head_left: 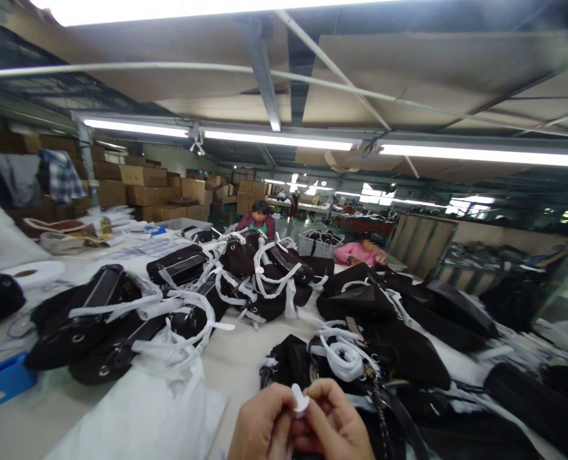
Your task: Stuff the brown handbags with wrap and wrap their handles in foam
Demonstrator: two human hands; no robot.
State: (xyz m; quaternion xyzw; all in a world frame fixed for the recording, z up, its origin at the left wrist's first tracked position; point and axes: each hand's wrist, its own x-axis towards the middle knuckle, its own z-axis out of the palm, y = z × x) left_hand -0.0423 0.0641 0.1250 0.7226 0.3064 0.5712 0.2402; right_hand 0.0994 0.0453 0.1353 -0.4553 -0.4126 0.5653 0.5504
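Observation:
My left hand [260,423] and my right hand [335,423] meet at the bottom middle, fingers closed in a pinch. Between the fingertips is a small white piece [299,401] with a narrow tongue standing up; it looks like paper or thin foam, though its exact kind is unclear. Just beyond the hands lies a black bag [291,361]. On it rests a coil of white wrapping [344,359], apparently wound round handles. A dark braided cord [380,415] hangs beside my right hand. The lower parts of both hands fall outside the view.
Many black bags with white-wrapped handles [278,271] are heaped across the table [238,358]. White plastic sheets [142,409] lie front left, near a blue bin [6,383] and a white roll [32,273]. Two people sit at the far side. Cardboard boxes [144,176] are stacked behind.

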